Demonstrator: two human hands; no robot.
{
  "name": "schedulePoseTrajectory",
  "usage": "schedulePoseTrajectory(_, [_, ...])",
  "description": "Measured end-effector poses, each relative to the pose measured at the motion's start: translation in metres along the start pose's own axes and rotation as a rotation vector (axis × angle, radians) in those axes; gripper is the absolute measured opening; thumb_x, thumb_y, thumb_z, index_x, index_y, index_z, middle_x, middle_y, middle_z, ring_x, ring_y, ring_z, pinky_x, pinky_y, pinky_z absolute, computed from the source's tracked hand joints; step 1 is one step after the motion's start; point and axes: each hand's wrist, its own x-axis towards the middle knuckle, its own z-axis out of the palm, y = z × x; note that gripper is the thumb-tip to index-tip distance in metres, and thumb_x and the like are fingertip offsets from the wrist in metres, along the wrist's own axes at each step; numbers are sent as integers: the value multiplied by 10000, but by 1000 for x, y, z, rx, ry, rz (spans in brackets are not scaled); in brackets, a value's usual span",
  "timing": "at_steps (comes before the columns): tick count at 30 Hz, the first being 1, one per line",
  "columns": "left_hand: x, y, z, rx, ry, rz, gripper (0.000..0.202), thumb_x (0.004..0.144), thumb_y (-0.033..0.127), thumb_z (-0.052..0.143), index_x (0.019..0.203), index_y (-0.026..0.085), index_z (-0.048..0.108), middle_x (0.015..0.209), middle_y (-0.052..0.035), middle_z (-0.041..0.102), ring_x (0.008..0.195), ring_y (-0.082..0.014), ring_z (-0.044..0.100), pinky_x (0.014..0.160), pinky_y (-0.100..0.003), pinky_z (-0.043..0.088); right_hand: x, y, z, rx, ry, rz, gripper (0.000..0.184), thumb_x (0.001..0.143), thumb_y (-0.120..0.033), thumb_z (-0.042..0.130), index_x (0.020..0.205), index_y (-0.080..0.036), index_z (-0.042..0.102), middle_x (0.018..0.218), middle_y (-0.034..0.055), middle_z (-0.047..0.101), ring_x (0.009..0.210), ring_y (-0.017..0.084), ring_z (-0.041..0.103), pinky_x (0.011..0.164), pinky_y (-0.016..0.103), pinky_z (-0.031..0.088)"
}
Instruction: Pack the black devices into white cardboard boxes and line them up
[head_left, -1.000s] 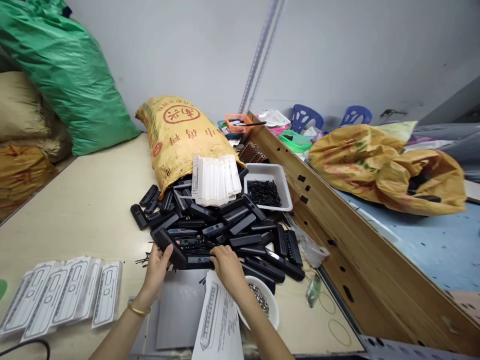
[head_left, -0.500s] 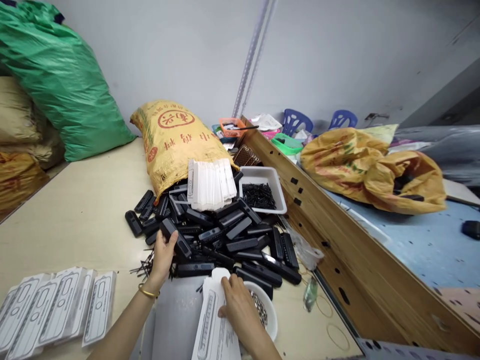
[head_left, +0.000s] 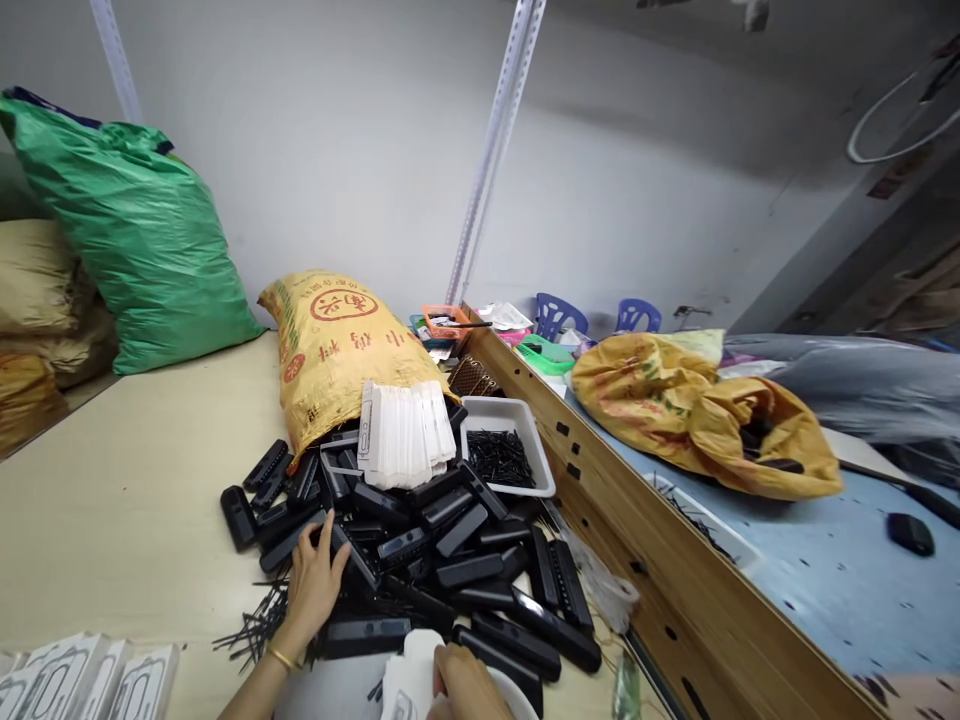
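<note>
My left hand (head_left: 313, 582), with a gold bangle on its wrist, is over the left side of a heap of black oblong plastic cases (head_left: 471, 570). Its fingers are apart, and the thumb is beside one black case (head_left: 356, 556); whether it touches that case I cannot tell. At the bottom edge my right hand (head_left: 469, 685) is closed on a white printed carton (head_left: 411, 685), partly cut off by the frame. A white bowl (head_left: 517, 690) is mostly hidden behind that hand. Thin black pieces (head_left: 259, 620) lie loose left of my left wrist.
A yellow sack (head_left: 352, 345) spills cases, with a stack of white cartons (head_left: 405, 435) at its mouth. A grey tray (head_left: 541, 455) of thin black parts stands beside a wooden divider (head_left: 600, 510). More printed cartons (head_left: 82, 675) lie lower left, and a green sack (head_left: 150, 240) stands behind.
The view has tilted up, so everything sits lower in the picture. My left hand has loosened from the black case and shifted slightly left. My right hand stays on the white carton.
</note>
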Motion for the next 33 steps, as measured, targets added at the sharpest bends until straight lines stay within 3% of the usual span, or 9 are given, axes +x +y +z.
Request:
schedulePoseTrajectory(4, [-22,25,-27,-173,-130,-74,582,666,396,684,1208,248,534,1313,-122,392,1331,-315,211,1088,-496,102,1,-21,-43,172,33,-39,164,572,-27,502,611,-187,501,752,24,605,791,197,560,696,275,375])
schedulePoseTrajectory(7, [-58,47,-39,-491,-677,-329,499,636,311,732,1117,269,606,1193,-102,552,1271,-311,361,1052,-481,252,10,-42,-71,344,90,-245,144,647,-53,522,614,-188,485,722,-1,585,785,175,535,745,290,370])
schedulePoseTrajectory(10, [-94,63,-44,-818,-1071,-731,445,646,338,724,1061,206,632,1032,-116,646,1050,-326,570,915,-477,417,24,-59,-81,726,-122,-470,165,702,-181,620,616,-189,480,696,-13,595,697,145,539,687,273,400])
schedulePoseTrajectory(13, [-107,76,-46,-996,-1003,-886,423,759,432,609,1044,120,621,920,-140,660,832,-246,649,797,-361,488,34,-70,-73,1116,-218,-524,277,681,-313,695,620,-195,453,642,-21,575,608,124,520,591,250,409])
schedulePoseTrajectory(18, [-91,88,-49,-957,-739,-668,656,745,465,625,1295,191,396,768,-82,645,548,-166,615,506,-261,473,29,-87,-46,1188,196,-390,188,756,-355,641,771,-201,534,859,28,608,823,162,558,757,286,441])
schedulePoseTrajectory(21, [-82,93,-50,-860,-611,-475,863,728,416,666,1393,347,121,1084,-101,606,717,-190,648,635,-321,511,15,-95,-29,1107,145,-312,315,827,-382,548,1095,-218,528,995,55,598,899,185,565,785,297,447])
schedulePoseTrajectory(23, [-80,94,-48,-772,-549,-387,748,761,411,633,1364,332,198,1202,-93,546,863,-191,629,763,-330,495,9,-99,-19,1095,57,-313,402,857,-384,503,1225,-234,444,1039,57,590,912,185,567,783,296,448])
schedulePoseTrajectory(28, [-86,82,-40,-553,-636,-314,457,809,442,552,1180,229,391,1036,-58,609,854,-178,607,737,-288,475,18,-98,-3,1042,139,-215,191,847,-388,520,809,-202,515,729,-26,524,656,117,490,607,220,398])
schedulePoseTrajectory(33, [-88,74,-32,-491,-562,-338,803,774,505,566,1381,272,95,893,-48,644,603,-144,583,570,-262,443,32,-99,2,1200,229,-159,283,830,-406,537,671,-199,426,622,-54,433,578,96,433,560,206,373])
